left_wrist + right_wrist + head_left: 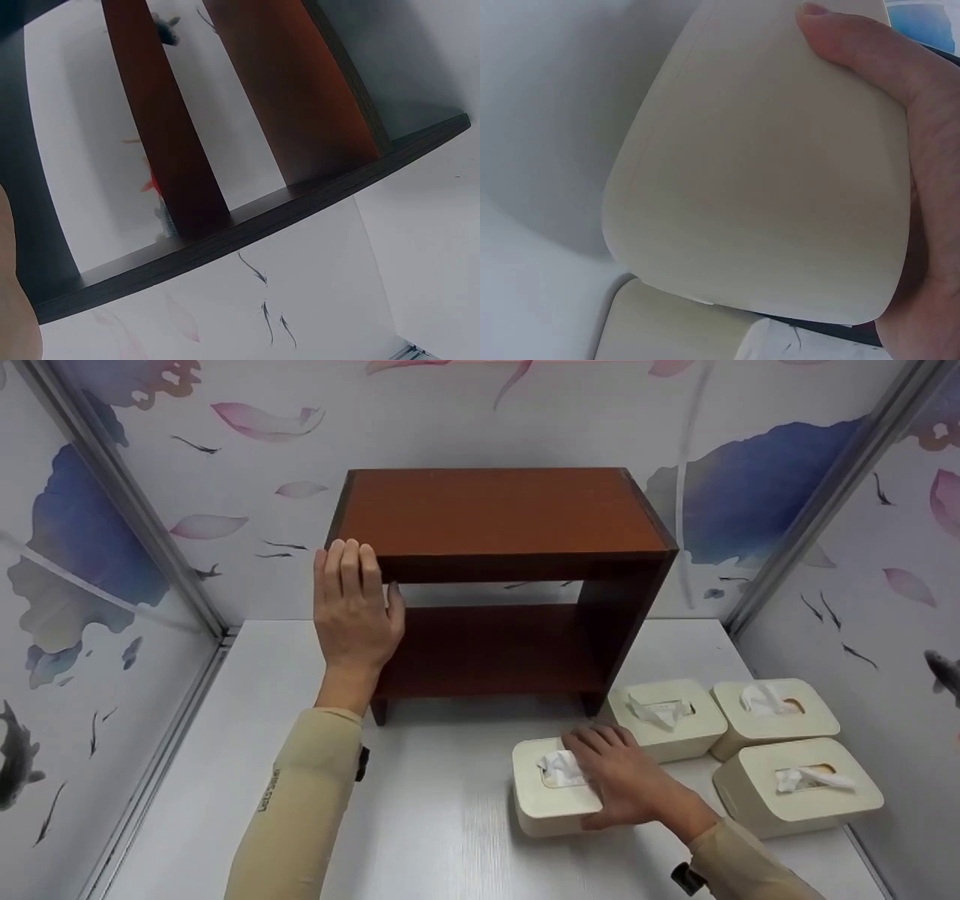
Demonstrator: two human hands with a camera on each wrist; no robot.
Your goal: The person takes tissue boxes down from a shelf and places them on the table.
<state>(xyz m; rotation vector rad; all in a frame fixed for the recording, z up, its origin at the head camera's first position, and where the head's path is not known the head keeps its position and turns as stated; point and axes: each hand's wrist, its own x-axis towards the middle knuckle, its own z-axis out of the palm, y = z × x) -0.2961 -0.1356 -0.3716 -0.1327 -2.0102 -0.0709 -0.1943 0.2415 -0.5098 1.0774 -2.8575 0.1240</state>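
Note:
My left hand (354,611) rests against the front left corner of a reddish-brown wooden shelf unit (502,510), its fingers extended and close together. In the left wrist view, part of the shelf unit (307,90) fills much of the picture, with a bit of the hand (15,292) at the left edge. My right hand (626,776) grips a cream tissue box (544,802) by its right end, in front of the shelf. Its thumb lies along the box's near side in the right wrist view, where the box (757,172) stands large; the other fingertips are hidden there.
Three more cream tissue boxes stand at the right: one near the shelf's right leg (667,690), one behind right (814,720), one nearer (765,802). White panels with painted petals and fish enclose the white table (420,810) at the back and sides.

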